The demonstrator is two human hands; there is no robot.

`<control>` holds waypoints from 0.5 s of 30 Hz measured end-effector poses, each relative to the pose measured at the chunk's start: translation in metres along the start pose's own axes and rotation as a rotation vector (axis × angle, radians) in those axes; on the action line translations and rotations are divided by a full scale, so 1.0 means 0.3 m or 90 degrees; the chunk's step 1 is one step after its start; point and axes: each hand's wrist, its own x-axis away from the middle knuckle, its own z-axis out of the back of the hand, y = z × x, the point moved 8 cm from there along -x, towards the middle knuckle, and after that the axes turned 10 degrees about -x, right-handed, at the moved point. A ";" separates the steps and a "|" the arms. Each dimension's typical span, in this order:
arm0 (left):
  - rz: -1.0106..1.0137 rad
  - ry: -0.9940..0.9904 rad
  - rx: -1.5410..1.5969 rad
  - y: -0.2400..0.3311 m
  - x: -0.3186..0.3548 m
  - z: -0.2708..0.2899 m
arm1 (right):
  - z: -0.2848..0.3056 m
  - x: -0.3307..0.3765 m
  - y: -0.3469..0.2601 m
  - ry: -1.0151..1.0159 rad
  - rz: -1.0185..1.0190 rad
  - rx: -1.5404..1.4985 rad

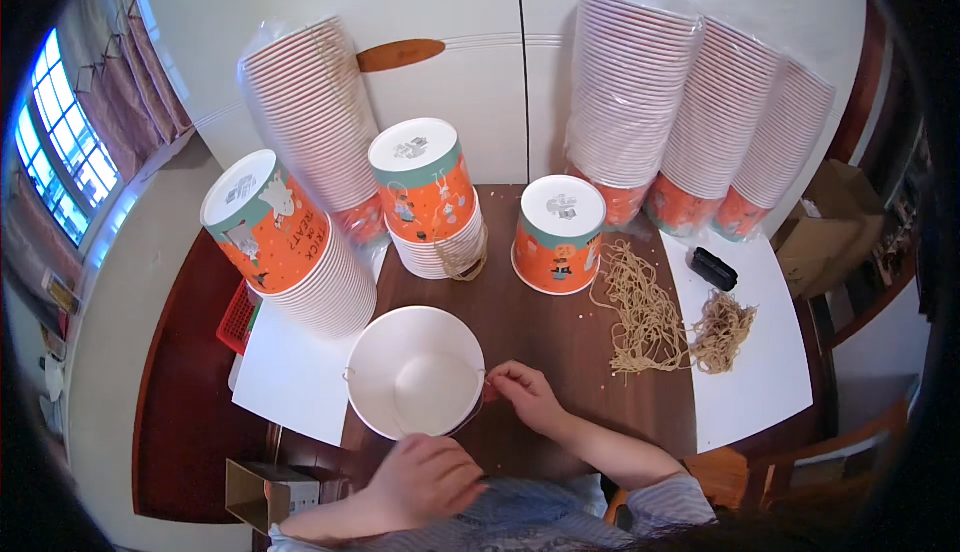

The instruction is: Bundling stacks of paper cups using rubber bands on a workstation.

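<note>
A white-lined paper bucket (412, 347) stands upright in front of me with its mouth up. A thin cord shows at both sides of its rim. At the right rim, where the cord ends, my right hand (527, 393) pinches thumb and fingers together; whatever lies between them is too small to make out. My left hand (427, 480) hovers at the near side of the bucket, fingers loosely bent and apart, with nothing visible in it. Beyond the bucket, an orange upside-down bucket (558, 262) and a short bucket stack (425, 197) with a cord loop stand on the brown table.
A tall orange-topped stack (318, 282) leans at the left, near a plastic-wrapped stack (310, 112). More wrapped stacks (630, 92) stand at the back right. Tan cords (645, 312), a smaller cord bundle (724, 332) and a black object (713, 269) lie at the right.
</note>
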 end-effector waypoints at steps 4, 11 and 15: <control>0.014 0.016 0.073 0.002 0.022 -0.117 | -0.046 0.027 0.028 -0.064 -0.152 -0.280; 0.133 0.142 0.185 -0.016 -0.021 -0.121 | -0.079 0.017 0.031 -0.062 -0.105 -0.091; 0.193 0.210 0.120 -0.054 -0.027 -0.141 | -0.070 0.008 0.043 -0.044 -0.053 -0.094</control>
